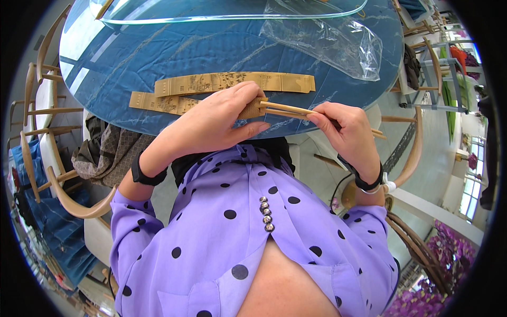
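Observation:
My left hand (227, 116) is closed on a brown paper chopstick sleeve (256, 110) at the table's near edge, fingers over its top and thumb below. A pair of pale wooden chopsticks (285, 109) sticks out of the sleeve's right end. My right hand (346, 127) pinches them between thumb and fingers, and their other ends show past that hand. Printed brown paper (156, 103) reaches left from under my left hand; whether it is the held sleeve or another is hidden. Just beyond lies another printed brown sleeve (232, 83), flat on the table.
The round blue marbled table (132, 58) carries a glass turntable (222, 18) and crumpled clear plastic film (338, 47) at the far right. Wooden chairs (79, 203) stand at both sides, one with a patterned cloth (113, 150). Purple flowers (449, 253) stand at lower right.

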The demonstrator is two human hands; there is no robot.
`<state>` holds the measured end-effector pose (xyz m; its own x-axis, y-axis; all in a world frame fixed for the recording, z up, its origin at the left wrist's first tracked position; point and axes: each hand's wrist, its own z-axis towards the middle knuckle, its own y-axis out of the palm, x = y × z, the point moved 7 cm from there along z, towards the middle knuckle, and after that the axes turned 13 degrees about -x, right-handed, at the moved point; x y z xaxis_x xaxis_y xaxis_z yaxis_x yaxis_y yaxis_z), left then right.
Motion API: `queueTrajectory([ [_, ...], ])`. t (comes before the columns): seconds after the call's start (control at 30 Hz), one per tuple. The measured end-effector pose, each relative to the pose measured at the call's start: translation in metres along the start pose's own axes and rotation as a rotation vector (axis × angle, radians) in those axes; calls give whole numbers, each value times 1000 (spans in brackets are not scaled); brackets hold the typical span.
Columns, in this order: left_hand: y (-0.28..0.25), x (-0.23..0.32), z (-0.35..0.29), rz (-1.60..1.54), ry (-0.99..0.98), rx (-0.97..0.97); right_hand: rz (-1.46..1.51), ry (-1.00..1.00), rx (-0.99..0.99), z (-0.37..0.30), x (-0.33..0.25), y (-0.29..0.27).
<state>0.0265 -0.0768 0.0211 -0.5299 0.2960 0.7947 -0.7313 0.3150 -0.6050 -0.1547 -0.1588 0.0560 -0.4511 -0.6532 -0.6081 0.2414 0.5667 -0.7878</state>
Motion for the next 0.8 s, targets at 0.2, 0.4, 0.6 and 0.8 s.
queueTrajectory([
  [0.2,0,-6,1,-46,-54,-72,-66,-44,50,-1,-2,1],
  [0.4,-8,-10,6,-89,-28,18,-188,-127,67,-3,-9,-1],
  [0.6,-11,-6,8,-33,-29,70,-268,-110,-4,0,-9,5],
  [0.8,-16,-9,4,-72,-80,109,-167,-64,134,-4,-5,-2],
])
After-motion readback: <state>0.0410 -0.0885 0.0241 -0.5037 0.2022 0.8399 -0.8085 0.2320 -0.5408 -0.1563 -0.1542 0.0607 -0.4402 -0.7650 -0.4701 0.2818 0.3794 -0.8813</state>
